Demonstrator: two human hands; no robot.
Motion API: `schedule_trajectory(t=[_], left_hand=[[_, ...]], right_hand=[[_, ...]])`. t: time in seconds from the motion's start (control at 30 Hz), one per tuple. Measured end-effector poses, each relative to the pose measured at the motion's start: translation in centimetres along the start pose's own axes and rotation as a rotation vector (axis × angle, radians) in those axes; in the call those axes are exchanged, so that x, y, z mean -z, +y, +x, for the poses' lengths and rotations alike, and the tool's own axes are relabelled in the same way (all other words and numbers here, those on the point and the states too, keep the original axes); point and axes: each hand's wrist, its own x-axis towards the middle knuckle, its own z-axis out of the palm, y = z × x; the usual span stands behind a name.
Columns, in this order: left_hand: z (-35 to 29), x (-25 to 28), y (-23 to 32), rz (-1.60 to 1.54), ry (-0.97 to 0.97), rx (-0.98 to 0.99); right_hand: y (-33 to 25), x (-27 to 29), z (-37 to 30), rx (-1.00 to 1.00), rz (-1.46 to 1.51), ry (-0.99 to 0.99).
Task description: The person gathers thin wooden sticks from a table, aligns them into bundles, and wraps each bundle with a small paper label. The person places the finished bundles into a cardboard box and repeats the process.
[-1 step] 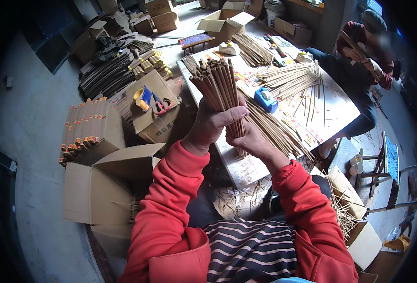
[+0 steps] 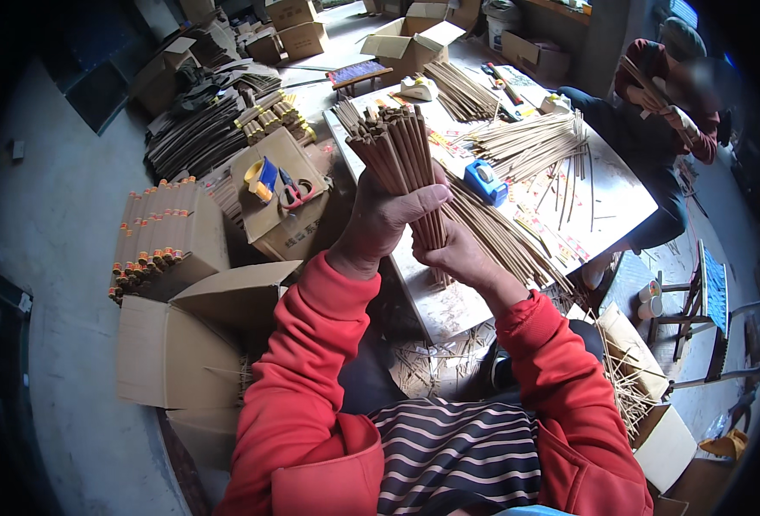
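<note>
In front of me, above the near left part of the table (image 2: 449, 322), a thick bundle of brown incense sticks (image 2: 401, 150) is held nearly upright, its top fanned and leaning slightly left. My left hand (image 2: 389, 211) wraps round its middle, thumb across the front. Just below, my right hand (image 2: 457, 254) closes round the lower part; some fingers are hidden. Short stick ends show beneath it. Loose incense sticks (image 2: 509, 236) lie on the table to the right of my hands, near a blue tape dispenser (image 2: 485, 182).
Left stand an open carton (image 2: 144, 353), stacked wrapped bundles (image 2: 152, 228) and a box with red-handled scissors (image 2: 294, 189) and a tape dispenser (image 2: 260, 179). More sticks (image 2: 530, 142) lie farther back. A co-worker (image 2: 655, 112) sits far right, holding sticks. A stool (image 2: 711, 288) stands at right.
My left hand has shifted very slightly upward on the bundle, its thumb a little higher. The right hand and everything else look the same.
</note>
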Motion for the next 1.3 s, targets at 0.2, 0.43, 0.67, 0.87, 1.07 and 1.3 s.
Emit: schedule_trajectory(t=[0.2,0.43,0.67,0.87,1.07,1.3], left_hand=[[2.8,-0.1,2.9,-0.028,0.044,-0.054],[3.0,1.5,1.6,-0.027,0.097,0.054],[2.6,2.4,1.9,-0.116,0.081,0.121],[2.7,1.7,2.0,-0.101,0.096,0.139],[2.7,1.9,1.5,-0.047,0.095,0.145],[2.5,1.9,1.4,-0.093,0.058,0.143]], right_hand=[[-1.7,0.1,0.2,0.053,0.001,0.011],[-3.8,0.2,1.6,0.178,0.109,-0.004],[-4.5,0.5,1.6,0.310,0.059,-0.049],[-4.6,0.9,1.4,0.300,-0.024,-0.025],[-4.8,0.4,1.2,0.345,0.080,0.030],[-5.4,0.7,1.0,0.303,-0.033,0.084]])
